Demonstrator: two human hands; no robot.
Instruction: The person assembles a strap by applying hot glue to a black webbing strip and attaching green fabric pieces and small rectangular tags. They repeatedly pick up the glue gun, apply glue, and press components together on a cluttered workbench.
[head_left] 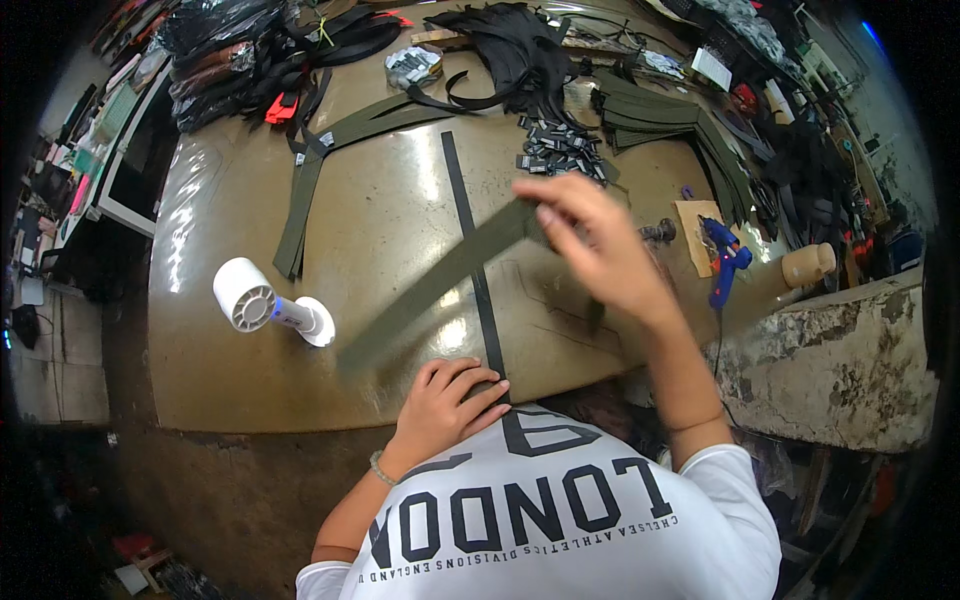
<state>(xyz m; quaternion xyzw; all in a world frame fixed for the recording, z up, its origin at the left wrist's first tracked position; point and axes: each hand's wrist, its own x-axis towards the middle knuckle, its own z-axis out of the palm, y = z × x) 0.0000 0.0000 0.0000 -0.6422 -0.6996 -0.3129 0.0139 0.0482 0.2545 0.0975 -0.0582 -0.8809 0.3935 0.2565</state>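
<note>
My right hand (590, 240) is raised over the middle of the table, its thumb and fingers closed on an olive-green webbing strap (440, 275). From that hand the strap slants down to the near left, its lower end blurred; another stretch hangs blurred below the hand. My left hand (455, 395) lies at the table's near edge with fingers slightly spread, the fingertips beside a narrow black strip (462, 200). That strip runs lengthwise across the tabletop, passing beneath the green strap. The left thumb is hard to see.
Left on the table (230, 380) stands a small white fan (265, 300). Beyond it lie joined green straps (300, 210). Black buckles (560, 150) and black straps (510, 50) are heaped at the back. At right are stacked green straps (650, 115), a blue glue gun (725, 260) and a tape roll (808, 265).
</note>
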